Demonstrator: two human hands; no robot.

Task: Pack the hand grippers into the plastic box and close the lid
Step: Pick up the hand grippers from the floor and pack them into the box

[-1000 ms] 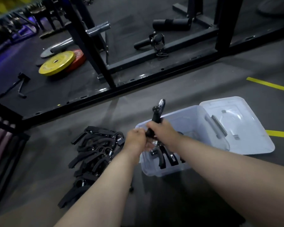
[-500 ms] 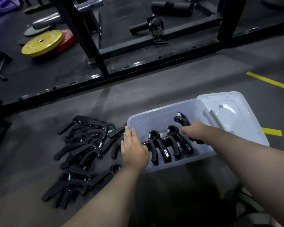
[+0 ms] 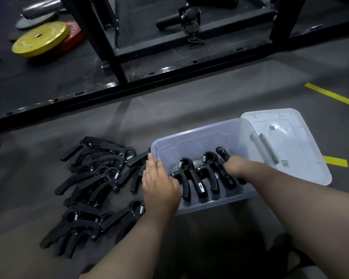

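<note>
A clear plastic box [image 3: 191, 137] stands open on the gym floor, and its lid [image 3: 294, 141] lies flat against its right side. Two black hand grippers [image 3: 189, 178] lie side by side in the box. My right hand [image 3: 235, 165] is inside the box, shut on a third hand gripper [image 3: 222, 153] at the right of the row. My left hand [image 3: 159, 185] rests flat on the box's near-left rim, fingers apart, holding nothing. A pile of several black hand grippers [image 3: 97, 178] lies on the floor left of the box.
A black rack frame [image 3: 117, 63] runs across the floor behind the box. A yellow weight plate [image 3: 39, 38] over a red one lies at the far left. Yellow tape marks [image 3: 330, 94] are on the floor at the right. A sandal [image 3: 296, 260] shows at bottom right.
A second ago both hands held one hand gripper above the box. My right hand has lowered it into the box beside the others, and my left hand has let go and settled on the rim.
</note>
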